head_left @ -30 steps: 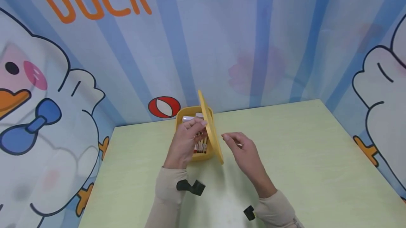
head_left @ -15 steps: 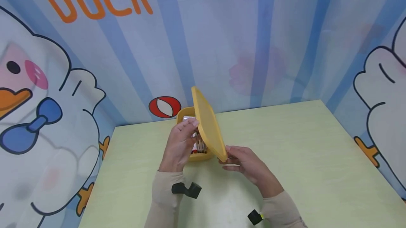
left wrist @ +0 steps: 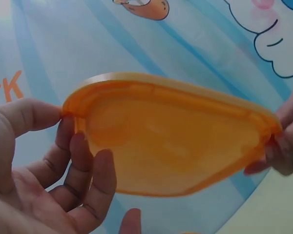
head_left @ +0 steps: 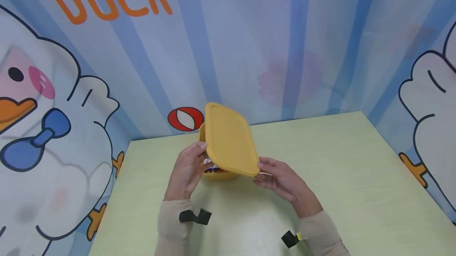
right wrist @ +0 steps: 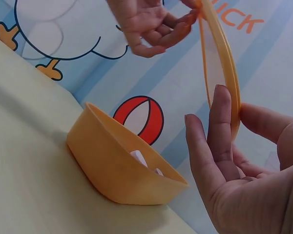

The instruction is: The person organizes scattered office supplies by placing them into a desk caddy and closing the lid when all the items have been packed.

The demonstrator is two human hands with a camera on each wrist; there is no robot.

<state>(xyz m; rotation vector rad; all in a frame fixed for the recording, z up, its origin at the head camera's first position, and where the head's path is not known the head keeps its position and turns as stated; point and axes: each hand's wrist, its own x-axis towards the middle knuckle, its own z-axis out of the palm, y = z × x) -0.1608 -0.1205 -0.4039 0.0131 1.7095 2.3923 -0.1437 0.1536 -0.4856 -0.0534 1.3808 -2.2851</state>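
A yellow rounded-rectangle lid (head_left: 231,139) is held tilted above a yellow box (head_left: 220,175), top face toward the head camera. My left hand (head_left: 186,169) pinches the lid's left edge between thumb and fingers. At its near right corner, my right hand (head_left: 279,179) grips the rim, thumb on one face and fingers on the other. The left wrist view shows the hollow underside of the lid (left wrist: 171,141) spanning both hands. In the right wrist view the open box (right wrist: 122,165) stands apart below the lid, with white items (right wrist: 139,157) inside. The lid hides most of the contents from above.
The box stands near the back edge of a pale green table (head_left: 331,169). Behind rises a blue striped backdrop (head_left: 246,42) with duck drawings and a red ball print (head_left: 186,119). Table surface extends to the right and in front.
The lid has turned from nearly edge-on to showing its broad top, swinging left over the box. My right hand has come in and taken hold of its corner; the left hand moved left.
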